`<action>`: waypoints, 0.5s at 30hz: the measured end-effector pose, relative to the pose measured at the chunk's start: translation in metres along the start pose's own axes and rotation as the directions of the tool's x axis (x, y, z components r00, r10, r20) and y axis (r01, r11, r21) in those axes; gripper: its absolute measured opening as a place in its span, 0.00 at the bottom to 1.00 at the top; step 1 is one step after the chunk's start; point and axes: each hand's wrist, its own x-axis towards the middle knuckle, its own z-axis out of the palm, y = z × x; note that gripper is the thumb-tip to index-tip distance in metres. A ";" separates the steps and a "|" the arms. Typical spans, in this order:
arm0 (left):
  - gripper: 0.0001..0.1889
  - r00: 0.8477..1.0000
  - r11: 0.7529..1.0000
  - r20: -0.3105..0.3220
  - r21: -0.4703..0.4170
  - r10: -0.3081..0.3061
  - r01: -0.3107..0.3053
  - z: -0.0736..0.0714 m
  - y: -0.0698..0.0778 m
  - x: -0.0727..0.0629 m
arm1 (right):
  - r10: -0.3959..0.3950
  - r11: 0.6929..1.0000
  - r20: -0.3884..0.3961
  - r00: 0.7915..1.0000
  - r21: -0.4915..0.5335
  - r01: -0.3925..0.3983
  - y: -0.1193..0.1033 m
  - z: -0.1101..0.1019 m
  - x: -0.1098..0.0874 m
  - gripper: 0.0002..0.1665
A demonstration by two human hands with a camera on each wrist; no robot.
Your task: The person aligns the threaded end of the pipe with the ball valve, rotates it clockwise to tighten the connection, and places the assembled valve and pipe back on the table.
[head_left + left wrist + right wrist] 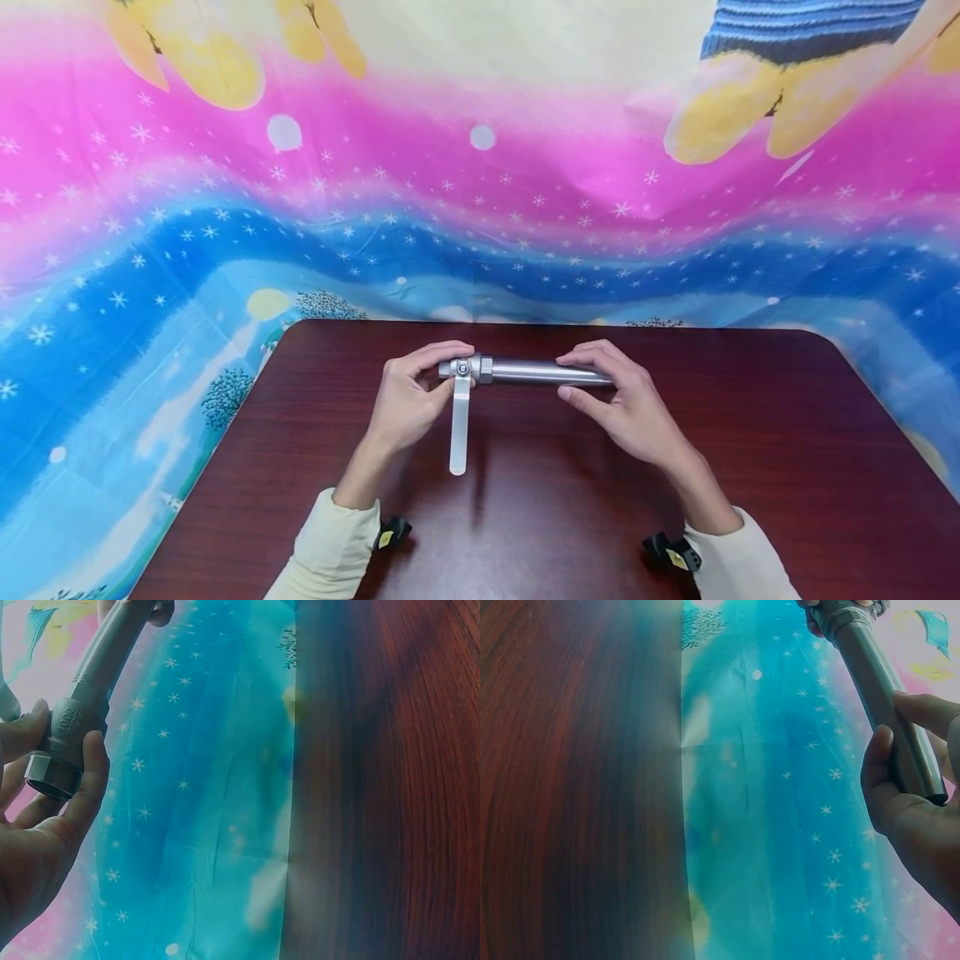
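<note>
A metal ball valve (463,367) is joined to a straight steel pipe (525,372), and the two lie level above the table. Its flat lever handle (459,433) points toward the person in the head view. My left hand (408,400) grips the valve body between thumb and fingers; the open hex end (54,776) shows in the left wrist view. Around the pipe's far end, my right hand (630,404) holds with thumb below and fingers above. In the right wrist view, the pipe's free end (936,798) sticks out past the right palm.
A dark reddish wooden table (555,517) with rounded corners lies beneath the hands. Behind it hangs a pink and blue printed cloth (480,200) with snowflakes. Black wrist cameras (392,533) sit at both cream sleeves (333,533).
</note>
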 end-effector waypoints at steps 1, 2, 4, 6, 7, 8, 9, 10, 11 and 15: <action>0.22 1.000 1.000 0.000 -0.001 0.000 0.000 0.000 0.000 0.000 | 0.007 1.000 0.003 1.000 0.000 -0.007 0.000 0.000 0.000 0.23; 0.22 1.000 1.000 0.001 -0.004 0.003 -0.003 0.000 0.000 0.000 | 0.015 1.000 0.005 1.000 0.000 -0.015 0.000 0.000 0.000 0.23; 0.22 1.000 1.000 0.001 -0.007 0.009 -0.009 0.000 -0.001 0.000 | 0.025 1.000 0.009 1.000 -0.001 -0.025 -0.001 0.000 0.000 0.23; 0.22 1.000 1.000 0.000 -0.009 0.014 -0.014 0.000 -0.001 0.001 | 0.027 1.000 0.010 1.000 -0.005 -0.027 -0.001 0.000 0.000 0.23; 0.22 1.000 1.000 -0.001 -0.010 0.017 -0.017 0.000 -0.001 0.001 | 0.026 1.000 0.011 1.000 -0.005 -0.026 -0.001 -0.001 0.000 0.23; 0.22 1.000 1.000 -0.002 -0.010 0.022 -0.022 0.000 -0.001 0.001 | 0.025 1.000 0.011 1.000 -0.004 -0.025 -0.001 -0.001 0.000 0.23; 0.22 1.000 1.000 -0.003 -0.009 0.024 -0.024 0.000 -0.001 0.001 | 0.023 1.000 0.011 1.000 -0.004 -0.023 -0.001 -0.001 0.000 0.23; 0.22 1.000 1.000 -0.004 -0.008 0.026 -0.027 0.000 -0.001 0.001 | 0.022 1.000 0.013 1.000 0.001 -0.022 0.000 -0.001 0.000 0.22; 0.23 1.000 1.000 -0.006 -0.007 0.029 -0.029 0.000 -0.001 0.001 | 0.019 1.000 0.016 1.000 0.009 -0.020 0.000 -0.001 0.000 0.22; 0.23 0.999 0.999 -0.007 -0.009 0.036 -0.037 0.000 -0.001 0.001 | 0.031 0.998 0.036 0.999 0.045 -0.033 -0.001 -0.001 0.001 0.20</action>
